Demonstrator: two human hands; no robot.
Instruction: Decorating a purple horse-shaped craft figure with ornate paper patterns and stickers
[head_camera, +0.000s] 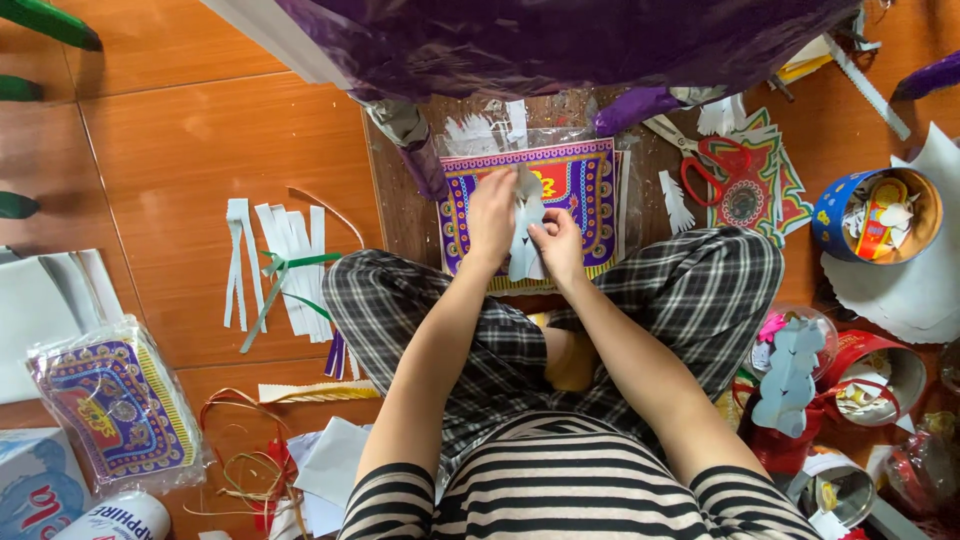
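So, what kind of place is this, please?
Probably a home floor used as a craft corner. The person sits cross-legged on orange floor tiles, both hands on a white paper piece, with cut paper strips, red-handled scissors and tins of scraps around.

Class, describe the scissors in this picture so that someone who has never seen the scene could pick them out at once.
Start at the purple draped cloth along the top, then look below its right end. There the scissors lie on a colourful patterned sheet, right of the hands. Their red handles and metal blades set them apart from the paper scraps around.
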